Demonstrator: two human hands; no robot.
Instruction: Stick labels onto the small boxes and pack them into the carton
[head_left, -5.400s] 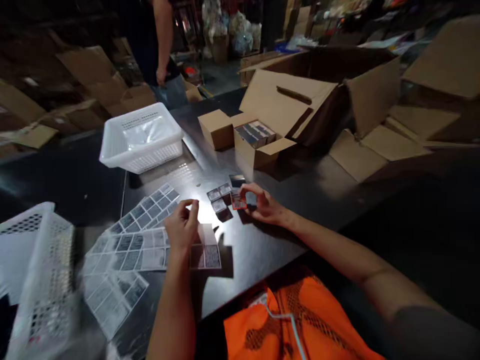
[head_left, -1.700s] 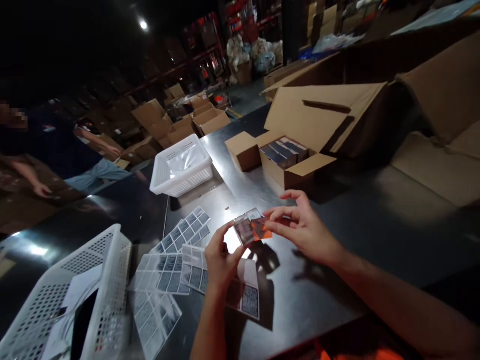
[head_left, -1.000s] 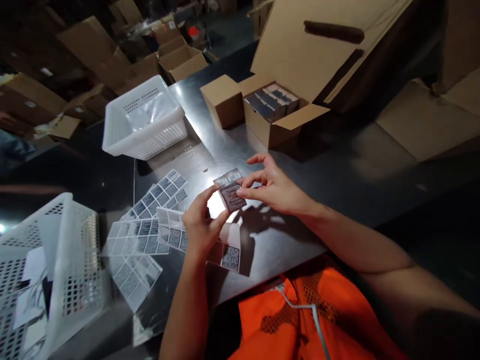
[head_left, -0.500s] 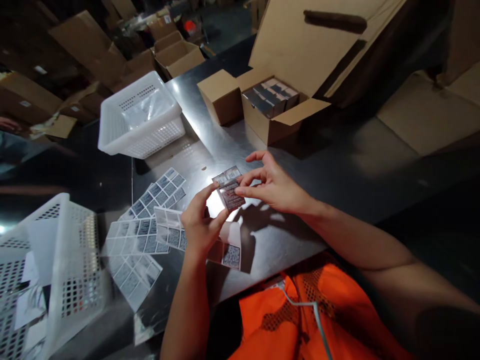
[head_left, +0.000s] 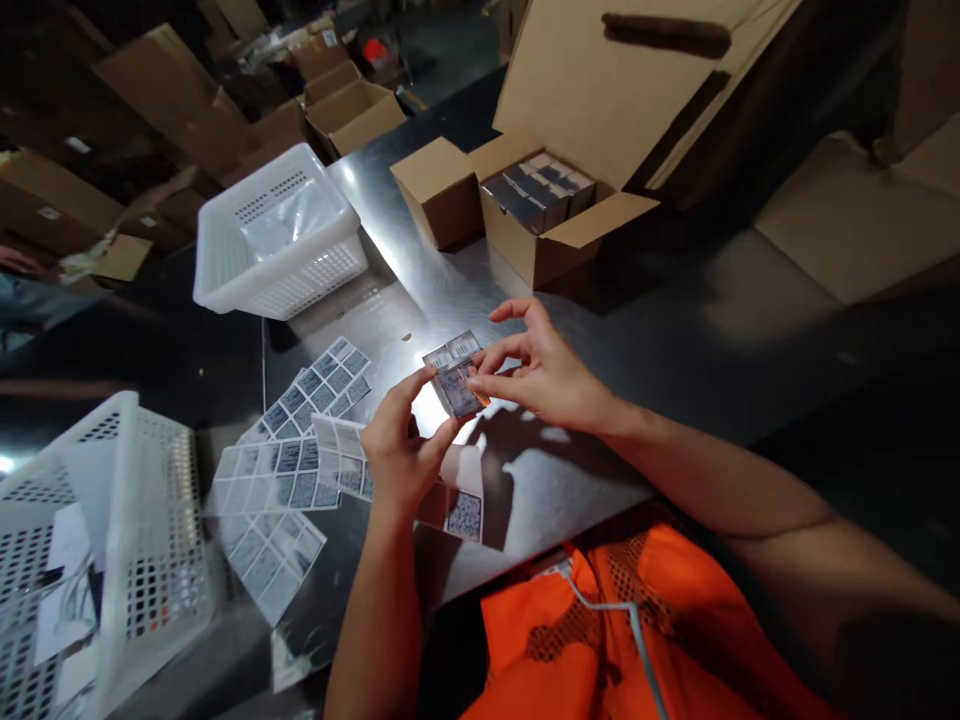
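My left hand [head_left: 406,432] grips a small flat box [head_left: 454,388] between thumb and fingers, its glossy printed face turned up. Two labels with barcodes show along its far edge. At the box's right side, my right hand [head_left: 531,368] has thumb and a finger closed on it, while another finger stays raised. An orange patch shows on the face beside the right thumb; whether it is a reflection I cannot tell. Left of and under my left hand lie several sticker sheets [head_left: 264,470] in a fan. One sheet with a speckled square [head_left: 464,514] reaches below the wrist.
A white perforated basket [head_left: 330,255] with clear plastic inside stands behind. Another white basket [head_left: 161,560], holding papers, is at the left. An open carton [head_left: 517,250] of dark small boxes stands at the back, beside a smaller carton [head_left: 454,210]. The metal table [head_left: 577,470] is shiny.
Both hands keep almost the same place. The box is tilted slightly, its face going from dark reddish to greyer, and an orange patch now shows by the right thumb.
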